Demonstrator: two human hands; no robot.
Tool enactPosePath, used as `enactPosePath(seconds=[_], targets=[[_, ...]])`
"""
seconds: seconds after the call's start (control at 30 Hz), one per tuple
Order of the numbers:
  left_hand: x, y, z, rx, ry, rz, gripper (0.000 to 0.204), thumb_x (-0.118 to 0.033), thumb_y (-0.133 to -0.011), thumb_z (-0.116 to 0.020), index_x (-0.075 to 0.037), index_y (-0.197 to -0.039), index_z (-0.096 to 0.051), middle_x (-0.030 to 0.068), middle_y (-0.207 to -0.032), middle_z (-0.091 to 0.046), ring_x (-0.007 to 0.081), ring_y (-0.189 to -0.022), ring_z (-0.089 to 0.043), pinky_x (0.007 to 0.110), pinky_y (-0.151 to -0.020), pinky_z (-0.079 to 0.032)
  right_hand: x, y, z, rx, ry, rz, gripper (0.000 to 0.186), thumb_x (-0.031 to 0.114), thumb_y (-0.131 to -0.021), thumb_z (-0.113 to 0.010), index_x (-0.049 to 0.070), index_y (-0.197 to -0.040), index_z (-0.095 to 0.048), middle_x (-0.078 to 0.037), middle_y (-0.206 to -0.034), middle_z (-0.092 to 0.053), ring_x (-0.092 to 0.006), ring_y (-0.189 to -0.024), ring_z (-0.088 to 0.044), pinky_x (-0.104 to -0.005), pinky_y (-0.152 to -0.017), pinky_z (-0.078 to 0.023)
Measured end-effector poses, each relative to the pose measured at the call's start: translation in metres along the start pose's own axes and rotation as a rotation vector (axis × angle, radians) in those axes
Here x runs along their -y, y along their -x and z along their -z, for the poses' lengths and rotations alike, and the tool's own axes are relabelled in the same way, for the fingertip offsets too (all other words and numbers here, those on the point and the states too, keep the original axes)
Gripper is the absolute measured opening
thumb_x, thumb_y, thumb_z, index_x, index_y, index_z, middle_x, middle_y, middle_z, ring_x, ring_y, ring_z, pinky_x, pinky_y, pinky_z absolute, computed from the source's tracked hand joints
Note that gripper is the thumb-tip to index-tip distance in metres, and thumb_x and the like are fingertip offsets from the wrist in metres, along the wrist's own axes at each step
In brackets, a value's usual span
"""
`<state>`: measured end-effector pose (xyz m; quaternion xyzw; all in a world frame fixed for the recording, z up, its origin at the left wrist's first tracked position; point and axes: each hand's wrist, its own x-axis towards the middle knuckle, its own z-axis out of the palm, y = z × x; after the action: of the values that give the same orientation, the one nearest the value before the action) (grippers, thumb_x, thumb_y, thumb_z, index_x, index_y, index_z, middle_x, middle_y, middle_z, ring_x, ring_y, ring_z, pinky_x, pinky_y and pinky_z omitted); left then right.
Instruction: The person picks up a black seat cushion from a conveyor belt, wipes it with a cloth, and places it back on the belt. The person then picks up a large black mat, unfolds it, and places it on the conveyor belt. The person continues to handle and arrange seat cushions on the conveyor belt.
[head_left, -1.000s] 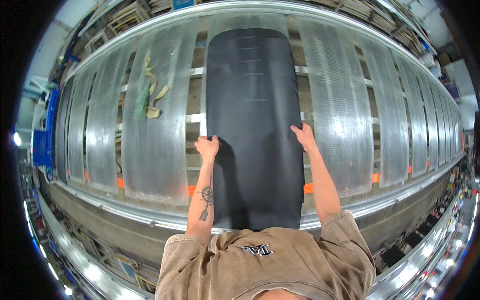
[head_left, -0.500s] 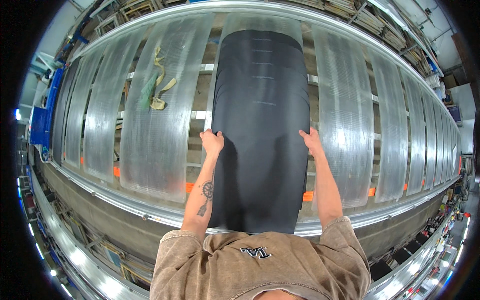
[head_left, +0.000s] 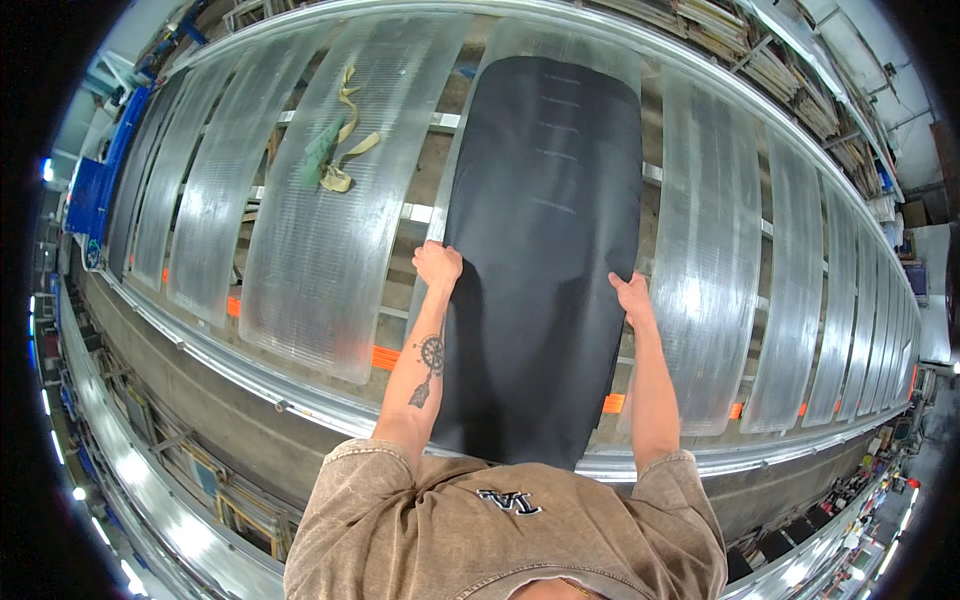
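Black flexible sheeting (head_left: 540,240), apparently several layers with faint pale markings near the far end, lies lengthwise on a clear plastic panel on a long metal frame. My left hand (head_left: 437,262) has its fingers closed on the sheeting's left edge, and my right hand (head_left: 630,292) grips the opposite edge, thumb on top. Both forearms reach in from below.
Translucent ribbed panels (head_left: 700,250) line both sides of the metal frame (head_left: 290,408). On one left panel lie cream straps and green fabric (head_left: 322,150). Orange strips (head_left: 388,357) show beneath. A blue machine part (head_left: 90,195) stands far left; stacked boards (head_left: 730,40) lie behind.
The view has turned, so the rails slope down to the right. Both hands remain on the sheeting's edges. The layered edges at its upper right look more even than half a second ago.
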<state>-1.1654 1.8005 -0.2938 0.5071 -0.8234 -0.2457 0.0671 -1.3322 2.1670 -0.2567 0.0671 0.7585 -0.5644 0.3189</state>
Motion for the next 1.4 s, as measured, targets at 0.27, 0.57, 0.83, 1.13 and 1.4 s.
enactPosePath(seconds=[0.27,0.57,0.83,1.13,1.4], targets=[[-0.014,-0.014,0.026,0.202,0.224,-0.034,0.042,-0.027,-0.088,-0.064,0.012,-0.105,-0.063,0.0308,-0.103,-0.070,0.0448,-0.105,-0.067,0.048,-0.093,-0.051,0.026,-0.005,-0.008,-0.050,-0.197,-0.163,0.031,0.015,-0.095,-0.068,-0.006,-0.117,-0.062,-0.016,-0.112,-0.070,-0.0247,-0.098,-0.068,-0.0386,-0.086,-0.053],[-0.008,-0.014,0.018,0.247,0.279,-0.401,0.039,-0.030,-0.100,-0.056,0.007,-0.105,-0.066,0.0315,-0.094,-0.068,0.0503,-0.094,-0.064,0.053,-0.081,-0.050,0.025,0.000,-0.007,-0.021,0.356,0.347,0.032,0.011,-0.099,-0.058,-0.007,-0.125,-0.061,-0.018,-0.116,-0.071,-0.0248,-0.108,-0.066,-0.0366,-0.098,-0.047],[-0.039,-0.020,0.061,0.409,0.643,-0.346,0.034,-0.022,-0.104,-0.055,0.005,-0.124,-0.062,0.0161,-0.099,-0.071,0.0231,-0.093,-0.064,0.036,-0.086,-0.050,0.060,0.014,0.002,0.003,0.132,0.365,0.033,0.010,-0.099,-0.060,-0.005,-0.129,-0.059,-0.014,-0.121,-0.070,-0.0209,-0.110,-0.063,-0.0338,-0.099,-0.047],[-0.129,-0.087,0.103,0.556,0.885,-0.316,0.032,-0.015,-0.106,-0.053,0.004,-0.131,-0.061,0.0082,-0.117,-0.070,0.0152,-0.104,-0.064,0.031,-0.093,-0.049,0.146,-0.038,0.018,0.021,-0.020,0.501,0.033,0.008,-0.099,-0.060,-0.005,-0.130,-0.058,-0.011,-0.121,-0.069,-0.0176,-0.110,-0.062,-0.0332,-0.098,-0.047],[-0.150,-0.204,0.005,0.562,0.869,-0.293,0.031,-0.022,-0.104,-0.058,0.002,-0.123,-0.065,0.0055,-0.107,-0.071,0.0151,-0.095,-0.065,0.033,-0.087,-0.051,0.166,-0.157,0.020,0.032,-0.024,0.331,0.037,0.011,-0.099,-0.064,-0.005,-0.132,-0.055,-0.014,-0.125,-0.066,-0.0226,-0.114,-0.061,-0.0378,-0.100,-0.048]])
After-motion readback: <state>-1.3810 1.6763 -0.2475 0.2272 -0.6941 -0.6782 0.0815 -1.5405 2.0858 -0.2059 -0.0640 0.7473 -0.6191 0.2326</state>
